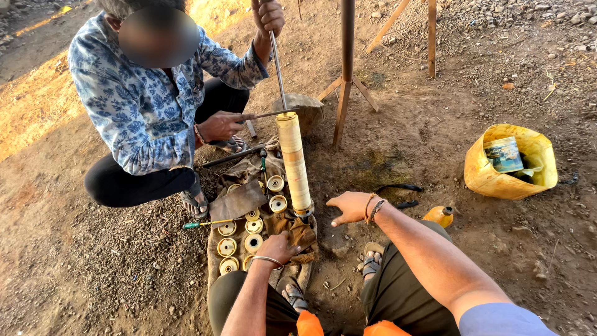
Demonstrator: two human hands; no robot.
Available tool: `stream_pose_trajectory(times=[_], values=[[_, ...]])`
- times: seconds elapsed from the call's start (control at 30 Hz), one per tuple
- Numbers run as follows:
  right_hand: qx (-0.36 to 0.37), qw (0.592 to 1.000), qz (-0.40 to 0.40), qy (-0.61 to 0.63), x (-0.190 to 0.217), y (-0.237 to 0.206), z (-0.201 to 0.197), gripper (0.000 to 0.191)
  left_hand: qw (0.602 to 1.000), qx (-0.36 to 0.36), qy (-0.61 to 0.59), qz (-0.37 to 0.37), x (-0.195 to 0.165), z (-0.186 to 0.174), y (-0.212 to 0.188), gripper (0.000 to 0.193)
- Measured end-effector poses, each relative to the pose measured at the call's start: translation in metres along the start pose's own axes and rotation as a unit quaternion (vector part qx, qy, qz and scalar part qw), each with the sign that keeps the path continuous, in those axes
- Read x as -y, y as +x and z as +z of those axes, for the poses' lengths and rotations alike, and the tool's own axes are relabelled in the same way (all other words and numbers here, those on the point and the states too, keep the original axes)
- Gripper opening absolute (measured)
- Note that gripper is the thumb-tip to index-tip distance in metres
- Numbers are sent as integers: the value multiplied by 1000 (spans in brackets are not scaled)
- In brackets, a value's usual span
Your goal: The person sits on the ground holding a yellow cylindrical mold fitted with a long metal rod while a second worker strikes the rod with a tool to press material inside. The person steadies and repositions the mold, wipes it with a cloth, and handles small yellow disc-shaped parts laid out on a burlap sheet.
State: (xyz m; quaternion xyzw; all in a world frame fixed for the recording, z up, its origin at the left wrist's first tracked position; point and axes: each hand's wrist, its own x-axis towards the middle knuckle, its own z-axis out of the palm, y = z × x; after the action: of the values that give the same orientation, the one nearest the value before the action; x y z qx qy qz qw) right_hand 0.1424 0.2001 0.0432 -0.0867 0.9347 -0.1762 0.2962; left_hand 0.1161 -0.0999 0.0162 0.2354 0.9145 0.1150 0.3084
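Note:
A tall cream cylinder [293, 163] stands upright on a dirty cloth [239, 200] on the ground, with a thin metal rod [277, 65] rising from its top. My right hand [349, 207] rests open on the dirt just right of the cylinder's base. My left hand [278, 247] presses on a brown rag [301, 233] at the foot of the cylinder. Several round cream metal discs [241, 239] lie on the cloth beside it. A person in a blue flowered shirt [140, 102] squats opposite, one hand on the rod's top, the other holding a tool against the cylinder's top.
A cut-open yellow can [512, 163] holding a tin lies at right. A small orange bottle [439, 216] stands by my right knee. A green-handled screwdriver [202, 223] lies left of the cloth. Rusty metal legs [346, 74] stand behind the cylinder.

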Motion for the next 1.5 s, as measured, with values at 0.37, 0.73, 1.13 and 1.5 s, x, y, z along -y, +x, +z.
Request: stream_pose_trajectory(times=[0.37, 0.73, 1.13, 1.5], values=[[9, 1000, 5, -10, 1, -1, 0, 83, 1000, -5, -4, 4, 0, 1, 0, 59], [11, 1000, 7, -6, -1, -2, 1, 84, 1000, -5, -1, 2, 0, 1, 0, 60], [23, 1000, 17, -7, 0, -2, 0, 84, 1000, 10, 5, -9, -2, 3, 2, 60], [23, 1000, 13, -9, 0, -1, 1, 83, 1000, 9, 3, -9, -2, 2, 2, 61]])
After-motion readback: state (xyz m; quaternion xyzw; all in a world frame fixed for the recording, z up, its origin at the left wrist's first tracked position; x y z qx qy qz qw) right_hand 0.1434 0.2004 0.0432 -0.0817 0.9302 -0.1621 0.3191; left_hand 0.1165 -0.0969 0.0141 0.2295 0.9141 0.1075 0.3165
